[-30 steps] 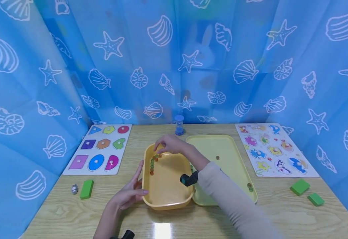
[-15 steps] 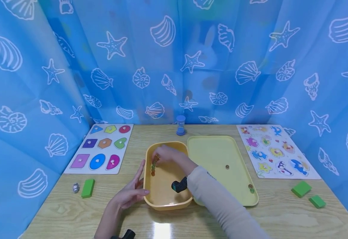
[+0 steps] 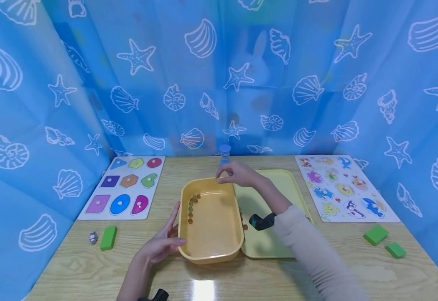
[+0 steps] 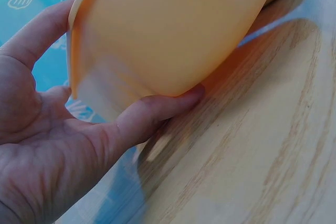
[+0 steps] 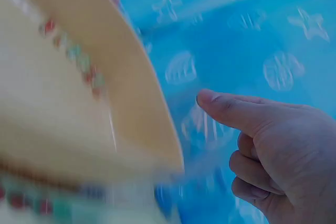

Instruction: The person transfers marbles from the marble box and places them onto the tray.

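An orange-yellow plastic bin (image 3: 213, 230) stands in the middle of the table. Small translucent red and green beads (image 3: 190, 205) form a curved row along its left inner side. My left hand (image 3: 162, 242) rests against the bin's left side, thumb and fingers spread and touching its outer wall and rim, as the left wrist view shows. Over the bin's far right corner hovers my right hand (image 3: 239, 173), thumb extended and lower fingers loosely bent; I see nothing between its fingertips. A pale yellow tray (image 3: 264, 246) lies to the right, with more beads (image 3: 245, 227) beside the bin.
Two peg puzzle boards, one of shapes (image 3: 123, 188) and one of sea animals (image 3: 347, 190), flank the bin and tray. Green blocks (image 3: 108, 238) and a small grey figure (image 3: 92, 238) lie nearby. A blue sand timer (image 3: 224, 152) stands behind, before the shell-patterned curtain (image 3: 204, 83).
My right hand went down to the beads inside the bin, then rose and moved right to the far right corner. The left hand stayed at the bin's side.
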{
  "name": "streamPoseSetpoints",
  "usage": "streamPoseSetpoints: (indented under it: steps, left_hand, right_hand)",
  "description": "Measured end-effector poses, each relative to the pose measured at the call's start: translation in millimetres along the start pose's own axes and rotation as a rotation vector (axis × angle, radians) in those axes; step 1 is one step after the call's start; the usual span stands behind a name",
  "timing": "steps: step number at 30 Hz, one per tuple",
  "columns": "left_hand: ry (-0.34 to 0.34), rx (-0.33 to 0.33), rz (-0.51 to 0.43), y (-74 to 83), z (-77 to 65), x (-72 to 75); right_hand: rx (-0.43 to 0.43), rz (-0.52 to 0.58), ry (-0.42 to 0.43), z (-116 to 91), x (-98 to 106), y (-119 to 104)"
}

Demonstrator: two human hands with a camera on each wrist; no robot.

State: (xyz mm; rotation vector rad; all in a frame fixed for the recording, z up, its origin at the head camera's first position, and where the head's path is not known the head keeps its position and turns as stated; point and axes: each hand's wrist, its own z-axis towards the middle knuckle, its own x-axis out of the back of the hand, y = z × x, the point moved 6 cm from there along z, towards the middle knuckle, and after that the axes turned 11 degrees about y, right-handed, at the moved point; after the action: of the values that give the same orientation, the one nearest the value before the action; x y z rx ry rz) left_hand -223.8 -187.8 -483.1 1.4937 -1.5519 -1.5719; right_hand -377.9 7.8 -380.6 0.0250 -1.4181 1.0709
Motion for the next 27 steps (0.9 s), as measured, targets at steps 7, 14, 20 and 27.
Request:
streamPoseSetpoints:
  steps: [7, 14, 20, 27]
  left_hand:
    - [0.017, 0.007, -0.005, -1.0, 0.2, -0.1]
    - [0.019, 0.013, -0.007, -1.7, 0.7, 0.6]
    - [0.024, 0.011, 0.011, -1.8, 1.3, 1.0]
    - [0.020, 0.017, 0.002, -1.2, 0.1, -0.2]
  right_hand:
    - [-0.127, -0.055, 0.082, -53, 19, 80]
    - [-0.165, -0.079, 0.109, -91, 19, 133]
    - [-0.151, -0.059, 0.179, -82, 30, 119]
    - [-0.041, 0.025, 0.136, -28, 21, 29]
